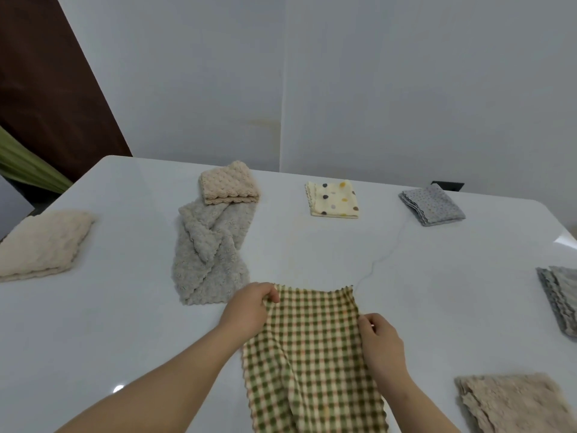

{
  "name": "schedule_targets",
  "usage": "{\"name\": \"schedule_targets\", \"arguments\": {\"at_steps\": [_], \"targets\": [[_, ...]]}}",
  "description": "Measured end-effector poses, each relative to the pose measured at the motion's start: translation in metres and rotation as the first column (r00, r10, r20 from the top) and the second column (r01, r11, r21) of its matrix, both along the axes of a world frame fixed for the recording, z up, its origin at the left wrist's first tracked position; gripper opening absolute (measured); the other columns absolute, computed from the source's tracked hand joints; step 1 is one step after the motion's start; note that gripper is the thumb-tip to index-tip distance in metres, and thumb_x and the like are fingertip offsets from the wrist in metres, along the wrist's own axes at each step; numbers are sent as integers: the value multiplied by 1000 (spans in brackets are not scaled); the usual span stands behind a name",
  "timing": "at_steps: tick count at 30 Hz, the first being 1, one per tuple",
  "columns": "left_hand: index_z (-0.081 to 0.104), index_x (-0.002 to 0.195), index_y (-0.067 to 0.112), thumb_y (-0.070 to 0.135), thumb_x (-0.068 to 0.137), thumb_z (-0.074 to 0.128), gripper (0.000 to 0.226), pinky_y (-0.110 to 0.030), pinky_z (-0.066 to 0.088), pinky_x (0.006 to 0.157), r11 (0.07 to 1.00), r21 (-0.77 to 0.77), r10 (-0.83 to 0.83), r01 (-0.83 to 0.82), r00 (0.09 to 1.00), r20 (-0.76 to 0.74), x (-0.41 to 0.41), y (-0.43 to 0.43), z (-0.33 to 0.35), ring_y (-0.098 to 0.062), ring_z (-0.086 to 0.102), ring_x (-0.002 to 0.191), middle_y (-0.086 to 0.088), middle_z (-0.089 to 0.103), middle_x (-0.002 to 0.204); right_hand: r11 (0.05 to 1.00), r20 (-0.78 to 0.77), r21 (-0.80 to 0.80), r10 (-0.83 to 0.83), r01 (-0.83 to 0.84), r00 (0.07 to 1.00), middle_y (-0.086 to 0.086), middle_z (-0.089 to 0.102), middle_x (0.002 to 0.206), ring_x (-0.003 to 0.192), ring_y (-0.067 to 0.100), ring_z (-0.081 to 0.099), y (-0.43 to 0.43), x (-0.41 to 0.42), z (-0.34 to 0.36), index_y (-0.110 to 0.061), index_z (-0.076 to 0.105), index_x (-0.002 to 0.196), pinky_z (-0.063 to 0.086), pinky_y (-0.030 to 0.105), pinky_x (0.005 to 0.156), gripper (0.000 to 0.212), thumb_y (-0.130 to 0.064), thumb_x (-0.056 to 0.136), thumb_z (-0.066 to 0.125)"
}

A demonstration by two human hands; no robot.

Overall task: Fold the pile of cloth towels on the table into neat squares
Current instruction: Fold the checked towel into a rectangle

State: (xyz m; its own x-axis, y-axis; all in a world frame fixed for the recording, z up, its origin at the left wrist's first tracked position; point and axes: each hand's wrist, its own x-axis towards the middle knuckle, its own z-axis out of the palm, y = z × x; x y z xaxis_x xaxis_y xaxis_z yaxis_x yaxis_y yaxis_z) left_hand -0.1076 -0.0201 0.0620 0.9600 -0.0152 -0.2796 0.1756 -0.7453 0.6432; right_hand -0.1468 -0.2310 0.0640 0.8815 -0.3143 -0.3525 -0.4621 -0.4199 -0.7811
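Green-checked towel (312, 354): spread on white table (125, 323), centre, near edge, long side running away from the body, a crease down the middle. Near end cut off by the frame.

Left hand (249, 310): pinching the far-left corner, fingers curled over the zigzag hem.

Right hand (381, 342): pinching the right-side edge just short of the far-right corner, fingers curled, thumb on the cloth.

Elsewhere on table:
- unfolded grey fluffy towel (209, 254), rumpled, just beyond the left hand
- folded beige towel (229, 184), touching the far end of the grey fluffy one
- folded cream towel (40, 242), far left, well apart
- folded polka-dot towel (334, 200), far centre
- folded grey dotted towel (432, 204), far right
- folded grey towel (560, 298), right edge, partly out of frame
- folded tan towel (512, 404), near right corner
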Motion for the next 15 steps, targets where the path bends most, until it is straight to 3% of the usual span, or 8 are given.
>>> {"name": "schedule_targets", "arguments": {"at_steps": [4,6,8,11,13,15], "targets": [[63,101,17,-11,86,33,44,-21,38,93,998,22,-52,51,997,52,13,-8,2,-16,51,115,-2,56,124,999,-12,-13,-41,41,999,0,61,85,70,7,50,-8,6,3,-14,57,93,45,33,73,23,-21,97,36],[62,110,17,-11,86,34,46,-24,34,101,997,51,-66,61,992,104,17,-13,1,-17,44,125,0,47,135,997,6,-58,-58,58,998,3,62,96,79,13,54,-10,7,4,-12,56,104,46,37,81,23,-22,97,36],[57,120,22,-8,87,38,49,-29,27,107,985,172,-31,-9,973,229,13,-19,3,-18,32,131,3,32,146,966,84,-258,-10,31,996,5,56,118,105,21,52,-13,8,-1,-14,50,122,41,37,92,29,-22,96,40],[62,114,25,-4,78,58,47,-41,41,93,953,303,-104,-28,906,409,0,-35,1,-28,50,118,-2,47,133,816,144,-565,244,-123,959,5,53,130,118,26,50,-5,8,-5,-15,54,125,40,39,97,35,-18,91,48],[48,132,27,14,89,51,44,-42,33,104,919,383,-218,93,929,299,-10,-44,-7,-27,38,131,-4,37,144,707,67,-654,411,-271,909,4,62,121,110,28,60,1,6,-10,-19,65,112,48,42,88,37,-29,84,42],[20,146,30,38,97,33,51,-36,12,116,886,424,-232,187,971,58,-16,-45,-19,-20,10,144,0,10,156,654,-60,-637,486,-408,872,3,56,132,123,27,51,6,5,-17,-24,61,119,43,42,97,60,-43,79,21]]}}
